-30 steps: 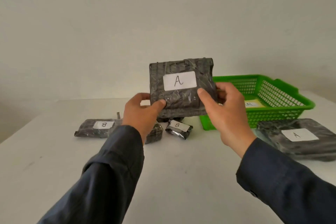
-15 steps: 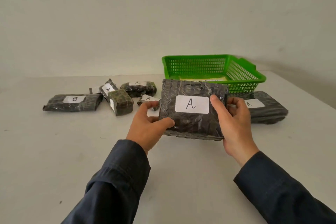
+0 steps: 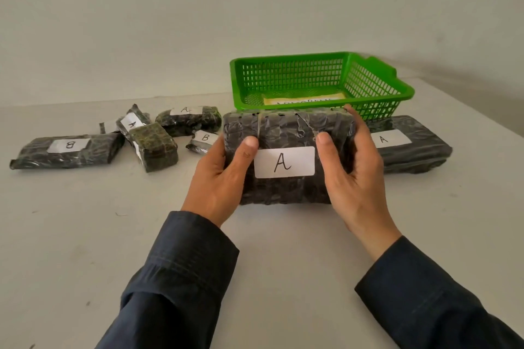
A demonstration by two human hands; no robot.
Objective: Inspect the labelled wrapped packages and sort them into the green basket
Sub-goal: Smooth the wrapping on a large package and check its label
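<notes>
Left hand [image 3: 218,178] and right hand [image 3: 354,178] clasp the A package [image 3: 286,133] by its ends. Lowered from eye level, it now sits with the basket [image 3: 289,58] just beyond the grip, so inspection looks finished and placing comes next.

yellow label [image 3: 303,100] partly hidden behind package [image 3: 283,133], unreadable

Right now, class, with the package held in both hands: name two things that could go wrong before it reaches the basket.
1. The left hand and right hand grip only the ends of the package; its glossy wrap might slip.
2. The basket stands right behind it, so a low carry could catch the rim and shove the basket.
</notes>
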